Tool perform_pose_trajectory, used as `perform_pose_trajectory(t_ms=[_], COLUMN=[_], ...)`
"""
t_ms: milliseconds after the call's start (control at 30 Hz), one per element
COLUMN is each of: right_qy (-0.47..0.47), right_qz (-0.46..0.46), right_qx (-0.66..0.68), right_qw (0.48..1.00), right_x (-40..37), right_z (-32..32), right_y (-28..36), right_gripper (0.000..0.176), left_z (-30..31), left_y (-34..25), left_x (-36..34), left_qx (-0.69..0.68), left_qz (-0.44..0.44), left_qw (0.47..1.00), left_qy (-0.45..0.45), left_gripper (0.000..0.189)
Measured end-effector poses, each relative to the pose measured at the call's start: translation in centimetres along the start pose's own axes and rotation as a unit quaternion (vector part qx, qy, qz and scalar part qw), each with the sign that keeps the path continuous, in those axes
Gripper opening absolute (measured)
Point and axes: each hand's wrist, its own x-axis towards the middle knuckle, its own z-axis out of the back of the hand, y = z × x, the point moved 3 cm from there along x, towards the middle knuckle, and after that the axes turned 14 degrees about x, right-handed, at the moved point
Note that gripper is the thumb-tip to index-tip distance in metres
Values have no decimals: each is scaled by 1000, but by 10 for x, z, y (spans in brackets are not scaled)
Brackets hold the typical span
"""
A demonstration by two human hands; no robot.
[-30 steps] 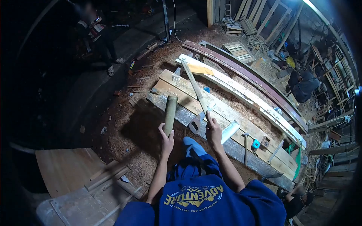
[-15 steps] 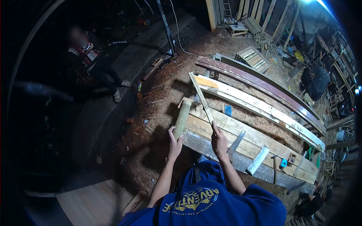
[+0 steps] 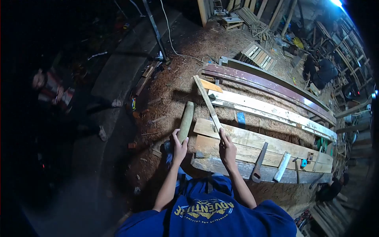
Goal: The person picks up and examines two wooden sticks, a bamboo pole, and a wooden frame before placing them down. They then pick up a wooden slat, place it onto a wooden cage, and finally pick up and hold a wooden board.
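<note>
Bamboo tube (image 3: 186, 120) in left hand (image 3: 180, 149), fingers wrapped round lower end, likely for steady support; tube just beyond left end of tabletop (image 3: 213, 163). Right hand (image 3: 227, 152) clamped on near end of wooden strip (image 3: 207, 103), leaving most length free. Handsaw (image 3: 260, 159) points handle toward near edge, seemingly for easy reach; hammer (image 3: 297, 168), tape measure (image 3: 303, 163) toward right end.

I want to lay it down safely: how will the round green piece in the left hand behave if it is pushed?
The round green piece would probably roll, since its sides look curved. It is likely stiff, because it extends beyond the left hand without visible sagging.
</note>
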Motion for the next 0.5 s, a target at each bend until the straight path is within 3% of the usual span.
perform_pose_trajectory(t_ms=[33, 133, 200, 267, 500], right_qy=[-19, -85, -76, -69, -78], right_qz=[-2, 22, -39, -86, -82], right_qx=[0, -39, -74, -118, -129], right_qw=[1000, 995, 994, 987, 985], right_x=[7, 34, 56, 80, 158], right_z=[-17, -72, -114, -150, -232], right_y=[6, 33, 52, 73, 141], right_gripper=[65, 68, 71, 72, 86], left_z=[5, 22, 48, 67, 157], left_y=[13, 58, 78, 105, 131], left_x=[21, 80, 122, 161, 266], left_qx=[-29, -8, 50, -53, -30], left_qz=[24, -22, -41, -31, -89], left_qw=[999, 999, 996, 994, 987], left_qy=[25, 29, 61, 96, 130], left_gripper=[53, 54, 56, 56, 58])
